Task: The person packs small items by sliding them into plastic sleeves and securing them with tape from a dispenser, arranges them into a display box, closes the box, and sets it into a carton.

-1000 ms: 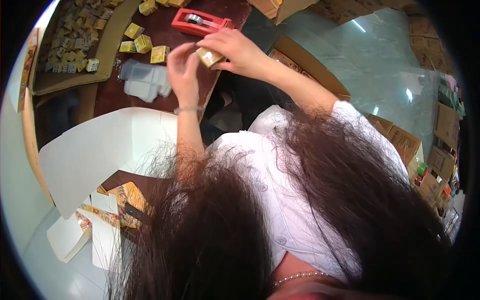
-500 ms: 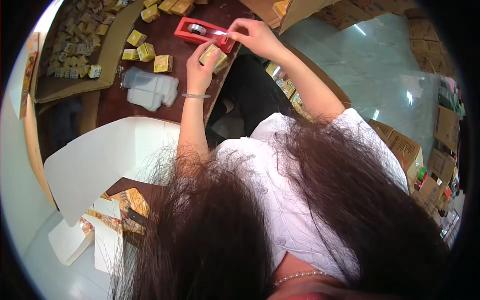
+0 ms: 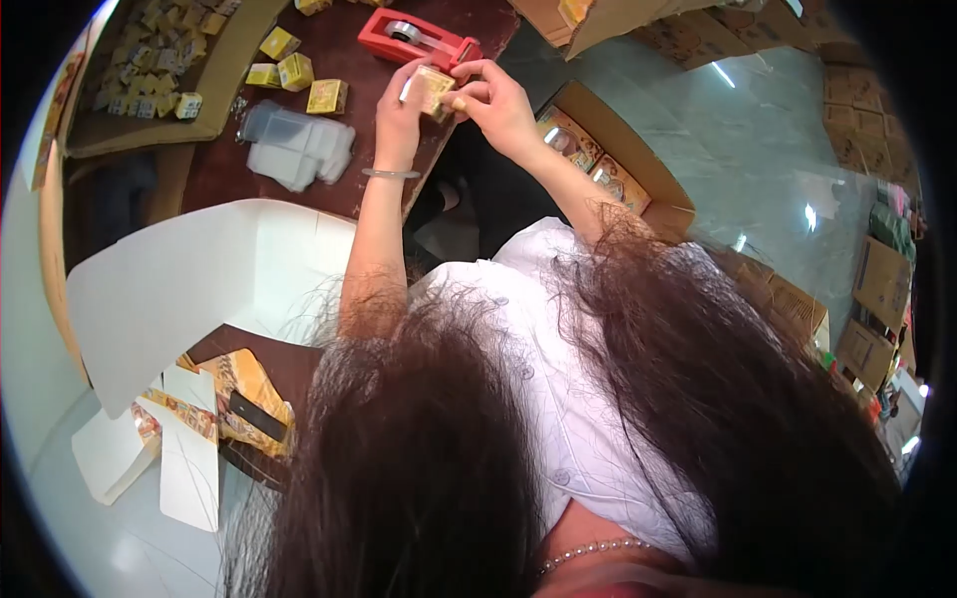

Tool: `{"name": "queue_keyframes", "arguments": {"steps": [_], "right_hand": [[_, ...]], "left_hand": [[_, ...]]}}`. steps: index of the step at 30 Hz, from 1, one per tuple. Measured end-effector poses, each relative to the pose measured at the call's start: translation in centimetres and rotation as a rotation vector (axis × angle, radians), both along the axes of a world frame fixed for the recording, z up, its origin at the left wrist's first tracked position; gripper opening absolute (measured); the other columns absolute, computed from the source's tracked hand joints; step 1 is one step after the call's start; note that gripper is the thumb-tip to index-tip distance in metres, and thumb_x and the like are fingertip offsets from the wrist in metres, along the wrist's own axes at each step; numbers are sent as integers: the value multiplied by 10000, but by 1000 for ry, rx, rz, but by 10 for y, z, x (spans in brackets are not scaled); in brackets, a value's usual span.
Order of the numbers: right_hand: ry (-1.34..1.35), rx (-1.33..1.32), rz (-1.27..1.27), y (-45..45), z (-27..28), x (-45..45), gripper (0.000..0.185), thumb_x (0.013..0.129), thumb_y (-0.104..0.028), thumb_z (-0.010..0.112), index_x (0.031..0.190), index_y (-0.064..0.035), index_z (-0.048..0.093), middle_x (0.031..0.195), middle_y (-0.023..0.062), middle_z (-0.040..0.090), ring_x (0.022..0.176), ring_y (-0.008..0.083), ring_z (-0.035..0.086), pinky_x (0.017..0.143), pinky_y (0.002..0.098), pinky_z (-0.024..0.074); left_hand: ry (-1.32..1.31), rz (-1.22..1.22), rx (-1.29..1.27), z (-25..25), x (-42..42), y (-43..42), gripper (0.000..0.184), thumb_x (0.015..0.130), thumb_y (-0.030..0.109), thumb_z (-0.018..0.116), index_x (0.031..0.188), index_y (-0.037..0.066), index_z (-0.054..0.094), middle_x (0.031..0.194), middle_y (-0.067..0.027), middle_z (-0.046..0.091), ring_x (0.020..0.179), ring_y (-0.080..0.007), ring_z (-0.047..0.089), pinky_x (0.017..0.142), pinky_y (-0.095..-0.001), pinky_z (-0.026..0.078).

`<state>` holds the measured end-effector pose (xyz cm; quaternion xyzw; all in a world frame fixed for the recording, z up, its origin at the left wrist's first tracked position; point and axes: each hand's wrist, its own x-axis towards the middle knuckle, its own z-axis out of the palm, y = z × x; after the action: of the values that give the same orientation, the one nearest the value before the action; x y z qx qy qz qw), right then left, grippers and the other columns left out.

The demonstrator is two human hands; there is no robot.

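Observation:
A small yellow box (image 3: 433,90) is gripped in my left hand (image 3: 399,125), close to the table's edge. My right hand (image 3: 498,112) has its fingers curled and its thumb pressed at the box's right side; any strip of tape in them is too small to make out. Just beyond both hands lies a red tape dispenser (image 3: 421,40) with a roll of clear tape. To the left, several more yellow boxes (image 3: 327,97) rest on the dark red table (image 3: 224,184). Clear plastic pieces (image 3: 299,149) are piled nearer to me.
A large carton (image 3: 204,105) full of small boxes stands at the left. A white curved panel (image 3: 179,284) rises below it. An open carton (image 3: 653,169) with printed packs sits right of the table. A dark phone (image 3: 257,415) lies lower left.
My right hand has come away from the tape dispenser to the small yellow box. My left hand still holds that box, now slightly higher in view. The whole view has shifted a little.

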<state>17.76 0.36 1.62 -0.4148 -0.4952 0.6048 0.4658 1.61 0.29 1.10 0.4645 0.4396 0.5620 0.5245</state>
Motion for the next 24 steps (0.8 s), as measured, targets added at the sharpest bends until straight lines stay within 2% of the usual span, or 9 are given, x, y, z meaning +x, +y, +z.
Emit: {"name": "queue_keyframes", "arguments": {"steps": [4, 6, 8, 12, 14, 16, 17, 19, 24], "right_hand": [[-295, -112, 46, -13, 4, -3, 314, 835, -150, 782, 1061, -23, 604, 775, 40, 690, 728, 105, 666, 672, 289, 533], [-538, 437, -26, -21, -16, 0, 365, 790, -185, 812, 1079, -67, 623, 932, 69, 683, 884, 200, 671, 752, 350, 535], [-710, 988, 53, -32, 10, 1, 580, 721, -168, 840, 1247, -146, 597, 1269, 112, 574, 1229, 323, 512, 1008, 440, 444], [-424, 954, 485, -29, 39, -28, 681, 701, -4, 810, 1312, -127, 537, 1316, 143, 568, 1196, 337, 580, 1004, 412, 495], [-148, 525, 540, -41, 73, -62, 591, 764, -2, 768, 1297, -80, 525, 1233, 126, 630, 1064, 260, 674, 890, 336, 551], [-229, 673, 663, -42, 86, -107, 536, 800, -40, 750, 1285, -61, 522, 1208, 119, 638, 1049, 247, 680, 865, 324, 550], [-221, 733, 764, -48, 97, -134, 506, 814, -74, 734, 1276, -45, 527, 1188, 129, 636, 1038, 293, 672, 870, 355, 542], [-276, 945, 906, -61, 70, -206, 528, 839, -100, 721, 1326, -61, 521, 1324, 140, 542, 1135, 349, 599, 948, 403, 509], [-294, 1014, 1006, -105, 9, -311, 483, 832, -88, 699, 1298, -93, 570, 1373, 136, 523, 1097, 351, 607, 928, 407, 514]], "left_hand": [[73, 4, -54, -1, -8, -13, 304, 980, 120, 567, 1272, 35, 579, 1072, -71, 660, 974, -121, 618, 861, -276, 502], [-436, 134, -161, -9, -9, -22, 301, 968, 128, 583, 1262, 65, 570, 1081, -87, 650, 1005, -170, 634, 880, -306, 524], [-847, 141, -428, -19, -29, -39, 321, 1026, 255, 490, 1294, 85, 541, 1246, -108, 620, 1145, -272, 596, 996, -494, 471], [-1027, 111, -453, 14, -51, -113, 348, 1034, 291, 429, 1299, 102, 553, 1304, -126, 597, 1201, -294, 568, 1048, -521, 440], [-987, 191, -329, 39, -64, -162, 324, 1034, 277, 459, 1248, 74, 592, 1297, -116, 612, 1191, -259, 578, 1024, -478, 453], [175, 526, -372, 65, -79, -212, 276, 1003, 239, 546, 1154, 25, 634, 1208, -126, 653, 1133, -264, 604, 968, -431, 466], [184, 536, -371, 65, -86, -233, 276, 1003, 239, 546, 1154, 25, 634, 1208, -126, 653, 1133, -264, 604, 968, -431, 466], [1215, 536, -131, 49, -95, -270, 222, 917, 170, 664, 1067, 9, 684, 974, -145, 675, 939, -321, 635, 823, -403, 494], [1137, 436, -167, 35, -105, -292, 180, 860, 99, 655, 1033, 85, 702, 868, -127, 581, 848, -354, 566, 776, -454, 451]]}}
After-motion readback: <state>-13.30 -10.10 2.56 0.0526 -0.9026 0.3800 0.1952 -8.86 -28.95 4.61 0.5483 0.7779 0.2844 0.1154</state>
